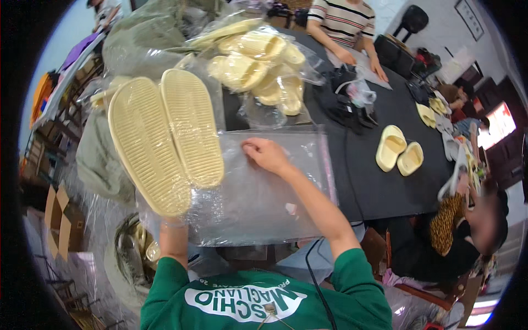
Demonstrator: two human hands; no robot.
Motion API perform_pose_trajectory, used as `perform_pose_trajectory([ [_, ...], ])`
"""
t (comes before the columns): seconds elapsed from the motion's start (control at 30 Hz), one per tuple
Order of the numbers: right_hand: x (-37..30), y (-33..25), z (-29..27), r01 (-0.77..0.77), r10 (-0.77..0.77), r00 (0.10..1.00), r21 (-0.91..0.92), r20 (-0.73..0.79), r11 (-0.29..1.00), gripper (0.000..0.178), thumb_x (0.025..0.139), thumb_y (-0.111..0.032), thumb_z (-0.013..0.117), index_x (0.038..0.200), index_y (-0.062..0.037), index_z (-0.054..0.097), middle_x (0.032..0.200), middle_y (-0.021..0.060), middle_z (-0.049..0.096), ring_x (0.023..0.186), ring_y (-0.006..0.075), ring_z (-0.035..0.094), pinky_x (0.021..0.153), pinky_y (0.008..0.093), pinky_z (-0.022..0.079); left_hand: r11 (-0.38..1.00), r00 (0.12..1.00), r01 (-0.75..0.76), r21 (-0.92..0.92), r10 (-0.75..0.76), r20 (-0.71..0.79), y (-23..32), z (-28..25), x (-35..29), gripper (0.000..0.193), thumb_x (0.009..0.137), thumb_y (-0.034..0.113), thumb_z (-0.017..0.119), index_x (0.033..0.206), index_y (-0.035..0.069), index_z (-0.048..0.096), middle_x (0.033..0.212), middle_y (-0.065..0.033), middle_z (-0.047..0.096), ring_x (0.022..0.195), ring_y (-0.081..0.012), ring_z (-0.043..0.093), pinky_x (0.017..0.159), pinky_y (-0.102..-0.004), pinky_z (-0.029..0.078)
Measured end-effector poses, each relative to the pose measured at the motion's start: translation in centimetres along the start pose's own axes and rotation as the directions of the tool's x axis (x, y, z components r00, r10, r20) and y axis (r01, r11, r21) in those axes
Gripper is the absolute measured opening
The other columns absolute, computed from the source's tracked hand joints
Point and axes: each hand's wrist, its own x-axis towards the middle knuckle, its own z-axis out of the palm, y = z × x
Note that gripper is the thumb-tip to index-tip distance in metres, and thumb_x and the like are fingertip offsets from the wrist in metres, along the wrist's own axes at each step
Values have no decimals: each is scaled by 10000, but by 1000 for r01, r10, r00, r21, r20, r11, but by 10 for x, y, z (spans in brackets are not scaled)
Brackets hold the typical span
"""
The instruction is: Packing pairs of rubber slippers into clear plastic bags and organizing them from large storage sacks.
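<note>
A pair of pale yellow slippers (165, 143), ribbed soles facing me, sits in clear plastic at the left. My left forearm (174, 245) runs up to them and supports them from beneath; the hand itself is hidden behind the soles and plastic. Flat on the black table lies a stack of clear plastic bags (258, 212), with a pinkish strip along the right edge. Over its upper part, my right hand (267, 155) has its fingers curled and pinched together at the film of a bag. The exact grip is partly hidden.
Bagged yellow slippers (247, 66) are heaped at the table's far side. Another pair of slippers (391, 147) stands bare at the right. A dark bundle (349, 102) and a black cable (349, 170) lie between. Across the table, a person in a striped top (344, 25) works.
</note>
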Motion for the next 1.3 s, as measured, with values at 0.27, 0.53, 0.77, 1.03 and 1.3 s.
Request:
perform_pose_trajectory([
  [0.27,-61,-97,9,595,-575,798,-84,182,799,1087,672,-261,785,1471,-94,66,1476,260,148,1326,437,265,1080,434,309,995,991,-2,99,15,-130,17,-3,-51,420,963,193,442,1339,9,397,1391,-167,389,1291,-293,366,1044,-436,343],
  [0.53,-70,-120,28,530,-526,848,141,-66,836,774,775,-119,703,1395,-15,253,1392,223,351,1261,343,412,1036,402,367,984,988,32,174,-5,-155,35,29,-6,420,964,192,438,1339,8,395,1397,-171,382,1300,-298,355,1055,-442,333],
  [0.77,-90,-85,17,-113,-4,990,806,142,581,406,901,-156,597,1266,-29,473,1223,88,555,1071,162,552,893,313,481,994,942,61,93,-27,-334,33,50,-19,426,962,179,426,1344,-5,379,1436,-212,290,1347,-333,245,1098,-453,240],
  [1.03,-75,-74,16,-409,244,912,668,331,622,502,932,-237,522,1374,-67,357,1324,126,474,1175,246,497,1013,390,404,834,913,-326,445,400,-79,-5,56,-15,495,937,167,462,1357,-55,323,1465,-354,-41,1399,-417,-60,1140,-415,77],
  [1.3,-82,-30,-40,-319,351,903,934,247,164,453,953,-237,478,1352,-43,385,1289,143,506,1143,277,528,1007,395,408,967,781,120,-223,47,623,102,57,-60,434,884,89,556,1300,7,464,1327,-216,441,1226,-376,437,1001,-401,371],
])
